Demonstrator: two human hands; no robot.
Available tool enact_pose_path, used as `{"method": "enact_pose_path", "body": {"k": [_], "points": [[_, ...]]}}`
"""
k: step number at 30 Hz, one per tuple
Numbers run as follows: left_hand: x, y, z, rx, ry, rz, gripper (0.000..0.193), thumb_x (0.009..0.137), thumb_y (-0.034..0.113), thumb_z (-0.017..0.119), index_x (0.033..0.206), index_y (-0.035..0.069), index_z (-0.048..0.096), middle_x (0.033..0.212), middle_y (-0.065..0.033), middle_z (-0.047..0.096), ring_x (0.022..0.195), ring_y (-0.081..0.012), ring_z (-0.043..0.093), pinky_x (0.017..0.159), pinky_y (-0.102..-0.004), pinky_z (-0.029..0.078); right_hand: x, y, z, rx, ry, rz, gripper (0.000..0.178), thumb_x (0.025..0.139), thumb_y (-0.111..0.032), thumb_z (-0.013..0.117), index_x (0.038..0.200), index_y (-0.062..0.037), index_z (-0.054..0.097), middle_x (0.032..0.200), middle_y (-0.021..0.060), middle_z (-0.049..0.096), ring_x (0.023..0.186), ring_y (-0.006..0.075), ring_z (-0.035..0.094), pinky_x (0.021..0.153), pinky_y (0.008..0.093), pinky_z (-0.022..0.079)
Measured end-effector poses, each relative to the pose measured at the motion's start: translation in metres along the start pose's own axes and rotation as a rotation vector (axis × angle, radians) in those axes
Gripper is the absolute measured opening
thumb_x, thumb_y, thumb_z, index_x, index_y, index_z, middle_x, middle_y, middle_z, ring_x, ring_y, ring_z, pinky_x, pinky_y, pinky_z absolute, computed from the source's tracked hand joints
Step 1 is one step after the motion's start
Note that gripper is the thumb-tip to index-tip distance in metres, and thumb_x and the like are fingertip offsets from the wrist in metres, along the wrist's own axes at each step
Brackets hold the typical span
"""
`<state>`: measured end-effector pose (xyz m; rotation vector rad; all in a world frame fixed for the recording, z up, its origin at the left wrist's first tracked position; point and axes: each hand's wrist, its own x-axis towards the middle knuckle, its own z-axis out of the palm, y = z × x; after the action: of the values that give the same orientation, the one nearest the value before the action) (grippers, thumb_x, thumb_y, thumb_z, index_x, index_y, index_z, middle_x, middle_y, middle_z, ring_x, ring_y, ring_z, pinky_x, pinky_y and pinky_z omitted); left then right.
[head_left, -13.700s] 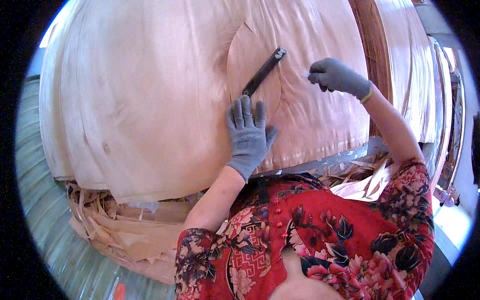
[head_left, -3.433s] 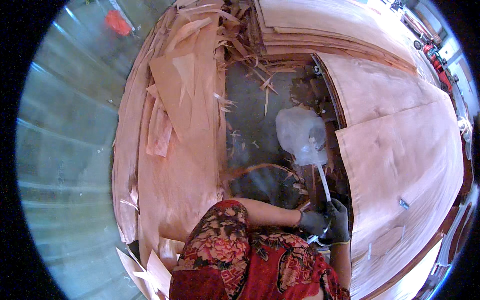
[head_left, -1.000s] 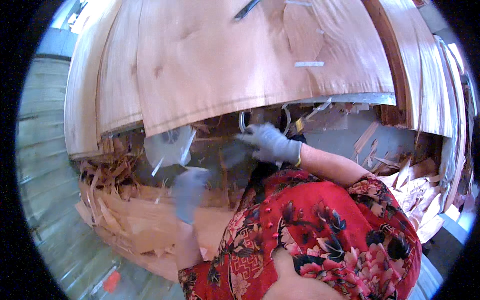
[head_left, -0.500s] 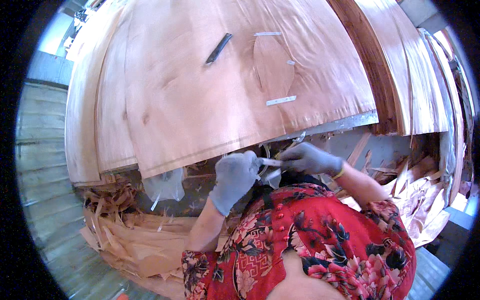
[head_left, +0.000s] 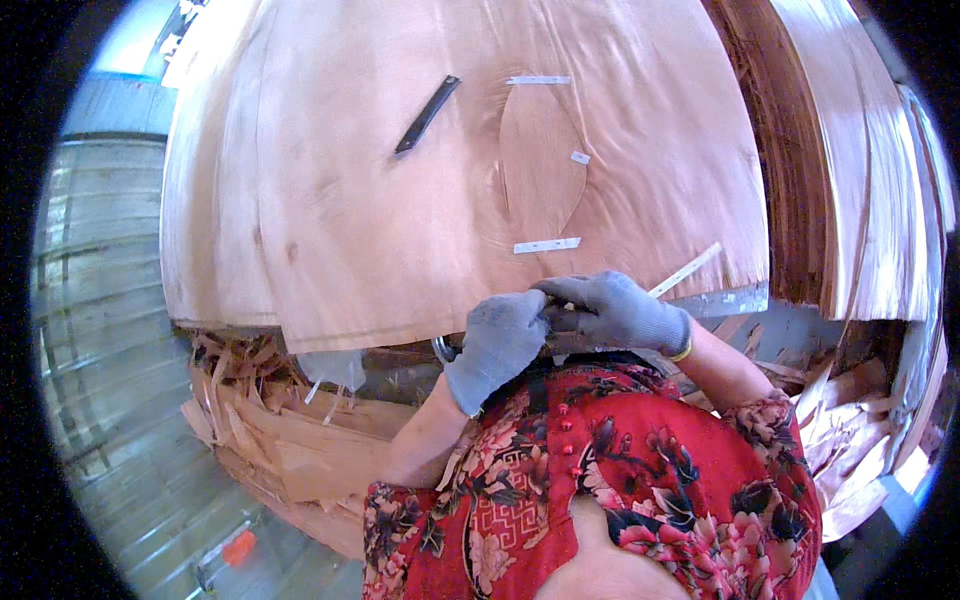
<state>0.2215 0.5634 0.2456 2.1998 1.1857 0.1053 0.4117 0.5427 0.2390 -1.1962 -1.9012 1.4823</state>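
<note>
Both my gloved hands meet at the near edge of a broad sheet of wood veneer. My right hand is closed on a white perforated tape strip, whose free end sticks out to the right over the sheet. Fingers of my left hand are curled against the right fingertips; what they grip is hidden. Part of a shiny round rim shows beside the left glove. Farther up the sheet, an oval veneer patch has white tape pieces across its ends and right side. A dark flat blade lies left of it.
Stacked veneer with rough dark edges stands to the right. Torn veneer scraps pile up below the sheet at left, and more scraps lie at right. A clear plastic bag hangs under the near edge.
My hands have come together and moved up to the sheet's edge. The tape strip, earlier stretched between them, now sticks out to the right of my right hand. The view has shifted slightly.
</note>
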Motion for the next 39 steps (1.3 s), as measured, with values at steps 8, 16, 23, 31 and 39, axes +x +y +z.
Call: {"method": "enact_pose_path", "body": {"k": [8,16,23,31,39], "points": [[0.011,-0.039,0.025,-0.222,0.041,-0.196,0.024,0.082,0.027,0.056,0.074,0.006,0.062,0.064,-0.0162,0.06,0.061,-0.0341,0.059,0.053,-0.043,0.044,0.026,0.02,-0.007,-0.192,-0.085,0.097,0.018,0.083,-0.018,0.059,0.087,-0.0003,0.061,0.076,0.015,0.062,0.065,0.0223,0.06,0.063,0.0331,0.046],[0.05,-0.079,-0.014,-0.139,0.453,-0.179,0.047,0.08,0.018,0.061,0.121,0.0,0.047,0.099,-0.0168,0.062,0.099,-0.0278,0.057,0.075,-0.0342,0.046,0.047,0.028,-0.044,0.066,0.355,0.504,0.026,0.088,-0.024,0.056,0.081,0.0008,0.061,0.062,0.0033,0.055,0.056,0.0088,0.05,0.052,0.0258,0.041],[0.057,-0.11,0.039,-0.001,0.439,0.054,0.061,0.082,0.019,0.055,0.134,0.0,0.03,0.142,-0.0225,0.019,0.135,-0.0383,0.012,0.099,-0.0467,0.027,0.08,0.035,-0.045,0.267,0.415,0.496,0.028,0.09,-0.027,0.053,0.082,-0.001,0.06,0.064,0.0001,0.055,0.055,0.0058,0.047,0.05,0.0219,0.039],[0.062,-0.116,0.049,0.032,0.36,0.139,0.067,0.085,0.018,0.046,0.14,0.0,0.012,0.145,-0.0193,0.018,0.135,-0.0396,0.009,0.101,-0.0491,0.024,0.102,0.054,-0.046,0.236,0.358,0.528,0.023,0.087,-0.023,0.054,0.08,-0.0021,0.062,0.062,0.0025,0.056,0.051,0.0075,0.05,0.046,0.0231,0.038],[0.064,-0.114,0.055,0.038,0.426,0.126,0.081,0.079,0.006,0.05,0.141,0.0,-0.001,0.136,-0.0127,0.04,0.136,-0.0378,0.008,0.098,-0.05,0.025,0.135,0.066,-0.048,-0.268,0.181,0.388,0.019,0.083,-0.017,0.054,0.083,-0.0006,0.064,0.065,0.0076,0.059,0.056,0.0123,0.056,0.054,0.0274,0.044]]}}
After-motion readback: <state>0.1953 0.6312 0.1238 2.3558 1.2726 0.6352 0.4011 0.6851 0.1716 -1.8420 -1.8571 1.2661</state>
